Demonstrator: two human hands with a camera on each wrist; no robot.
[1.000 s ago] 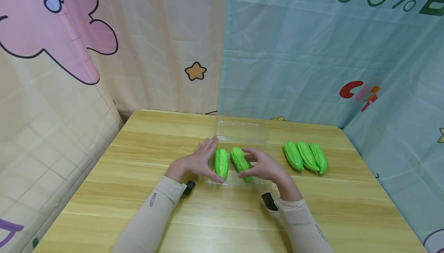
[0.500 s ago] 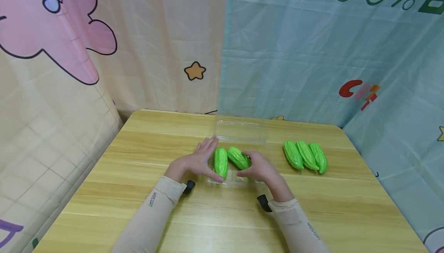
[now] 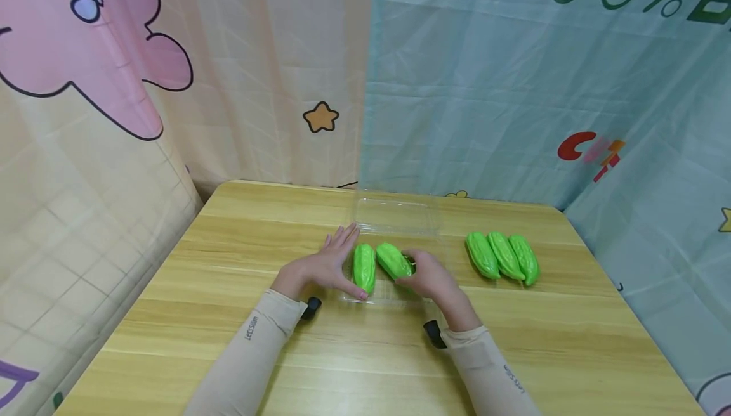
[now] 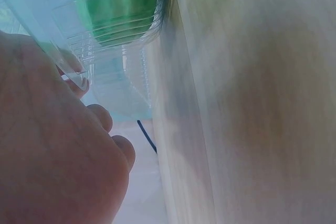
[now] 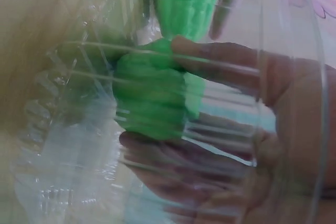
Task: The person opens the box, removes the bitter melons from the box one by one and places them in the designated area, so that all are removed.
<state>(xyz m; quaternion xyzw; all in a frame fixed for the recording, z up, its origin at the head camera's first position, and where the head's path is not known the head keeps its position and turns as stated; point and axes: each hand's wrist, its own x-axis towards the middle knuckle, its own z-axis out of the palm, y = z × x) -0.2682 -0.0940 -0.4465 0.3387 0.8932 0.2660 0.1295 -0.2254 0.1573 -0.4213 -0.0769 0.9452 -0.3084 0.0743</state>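
Swung bitter gourd further aslant in clear tray, pinching with right hand; touching left edge with spread left hand. Read "Let'sSlim" off sleeves; see fingertips opposing thumb only in right wrist view.

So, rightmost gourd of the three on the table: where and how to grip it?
Rightmost gourd: probably end to end, from above, thumb on the narrower near tip, fingers over the rounded far end. Nothing covers its top, but its left flank lies close against the middle gourd, leaving little finger room for a pinch across the waist.
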